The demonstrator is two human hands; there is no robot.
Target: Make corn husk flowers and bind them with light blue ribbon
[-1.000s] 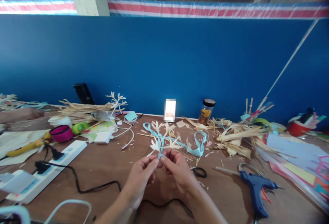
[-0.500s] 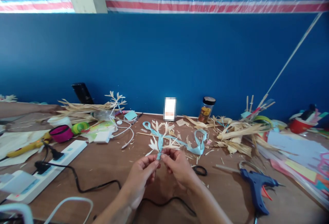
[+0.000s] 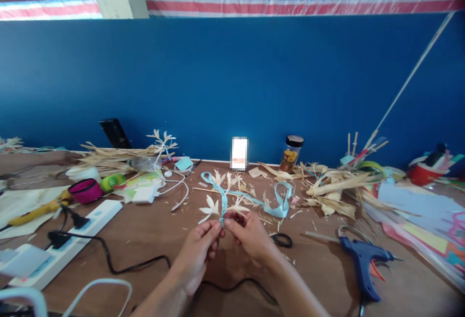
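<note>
Between my two hands is a stem wrapped in light-blue ribbon (image 3: pixel 224 204), with pale husk-like flowers (image 3: pixel 209 208) spreading from its top and sides. My left hand (image 3: pixel 198 249) pinches the wrapped stem at its lower end, thumb against fingers. From the other side my right hand (image 3: pixel 250 234) also pinches the stem with thumb and fingertips, just beside the left. The ends of the fingers partly hide the bottom of the stem. Behind the flowers lies a loose curl of blue ribbon (image 3: pixel 281 203) on the brown table (image 3: pixel 145 239).
A blue glue gun (image 3: pixel 365 263) lies at the right, and a black scissor handle (image 3: pixel 282 240) beside my right wrist. Dried husks (image 3: pixel 332 191) and a lidded jar (image 3: pixel 290 153) stand farther back. At left are a power strip (image 3: pixel 69 244) and another person's arm (image 3: pixel 34 161).
The wrapped stem has shifted slightly left and its side flowers show more spread out. Both hands keep their pinch. At far left, the other person's arm has moved a little left.
</note>
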